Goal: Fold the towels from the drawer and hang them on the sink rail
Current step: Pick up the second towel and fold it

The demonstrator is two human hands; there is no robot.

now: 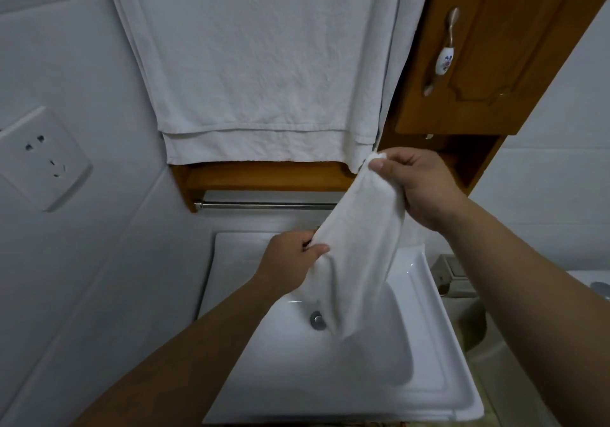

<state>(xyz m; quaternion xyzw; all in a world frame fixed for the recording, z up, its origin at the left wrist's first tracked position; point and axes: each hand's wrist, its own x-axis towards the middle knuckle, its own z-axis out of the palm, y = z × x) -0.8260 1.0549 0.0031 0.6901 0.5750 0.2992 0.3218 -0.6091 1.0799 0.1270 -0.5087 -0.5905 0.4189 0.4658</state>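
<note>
Your left hand (290, 258) pinched the small towel (358, 248) at its lower edge, thumb on top. Your right hand (417, 189) gripped its upper corner, fingers curled round it. The towel hung slack between them over the sink (435, 344), covering the right end of the rail (264, 206), below the big hanging towel (257, 63).

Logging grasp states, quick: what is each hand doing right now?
Left hand: fingers pinch the small white terry towel at its lower edge.
Right hand: grips the same towel's top corner.
</note>
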